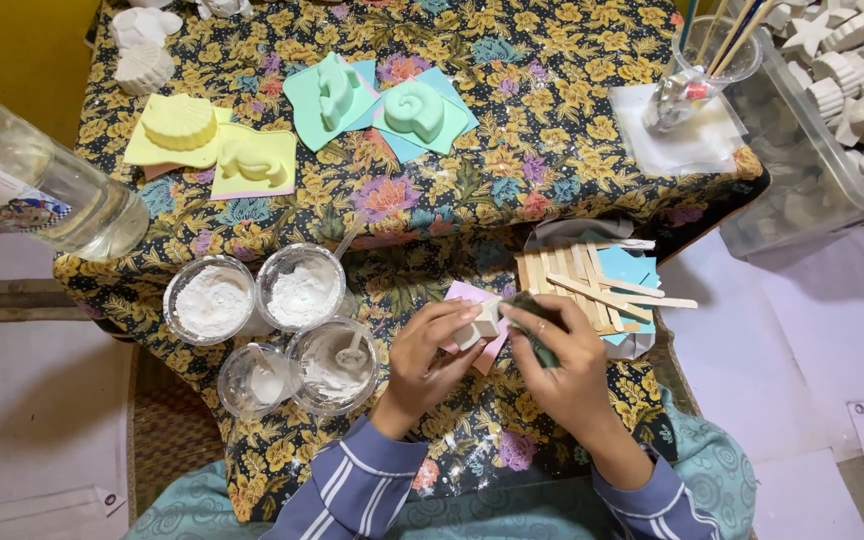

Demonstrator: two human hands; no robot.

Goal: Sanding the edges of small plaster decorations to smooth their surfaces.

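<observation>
Over the pink card (472,297), our left hand (430,350) pinches a small white cast (485,322), steadying it; our right hand (562,355), clamped on a dark pad (535,322), touches its edge.

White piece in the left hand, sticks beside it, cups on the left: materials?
White piece: likely cast plaster, matte and chalky. Sticks: pale flat wood, unfinished. Cups: clear thin plastic, see-through walls, holding white powder.
</observation>
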